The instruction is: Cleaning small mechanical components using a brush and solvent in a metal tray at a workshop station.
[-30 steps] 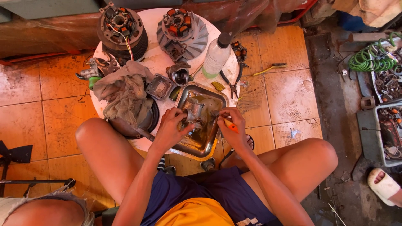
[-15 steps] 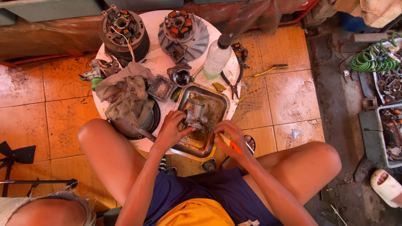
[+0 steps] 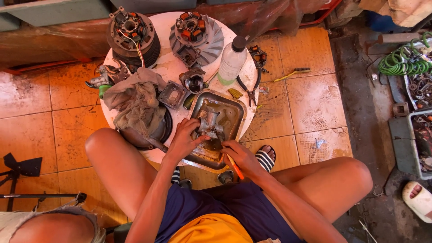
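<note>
A grey metal carburettor (image 3: 209,123) stands in a dirty square metal tray (image 3: 233,108) at the near edge of a round white table (image 3: 168,67). My left hand (image 3: 183,140) grips the carburettor from its left side. My right hand (image 3: 240,156) sits at the tray's near right corner, closed around a thin orange-handled tool (image 3: 236,169) whose tip points toward the carburettor's underside. My bare knees flank the table on both sides.
On the table lie a crumpled grey rag (image 3: 135,101), two round engine stator parts (image 3: 132,35), a white plastic bottle with a black cap (image 3: 231,60), pliers (image 3: 250,87) and small metal parts. A wire brush (image 3: 294,73) lies on the orange tiles. Green hose (image 3: 405,60) and parts bins stand at right.
My right hand has drawn back from above the tray to its near right corner with the orange tool. My left hand stays on the carburettor, which has been turned slightly.
</note>
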